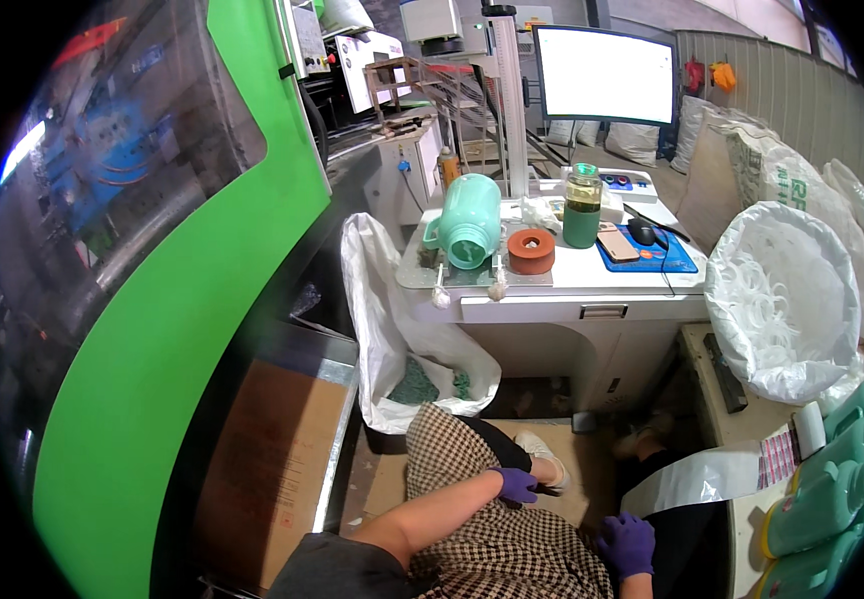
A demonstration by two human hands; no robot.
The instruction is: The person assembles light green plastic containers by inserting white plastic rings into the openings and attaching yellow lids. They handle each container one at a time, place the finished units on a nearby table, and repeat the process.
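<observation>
My left hand [518,486], in a purple glove, lies over the checked apron [452,454] on my lap, fingers loosely extended and holding nothing I can see. Farther right, my right hand [629,543] in a matching glove rests on my dark-trousered thigh, its fingers apart with nothing in them. Ahead on the white desk [542,290], a pale green plastic jug [472,215] lies on its side, mouth toward me. Beside it sits a roll of orange-brown tape [532,251]. Neither hand touches the jug.
A white sack [372,329] with green scraps stands left of the desk, beside a cardboard box [272,459]. A green machine [152,349] fills the left. Several green jugs [822,504], a label strip [697,477] and a bag of white rings [782,299] are at right.
</observation>
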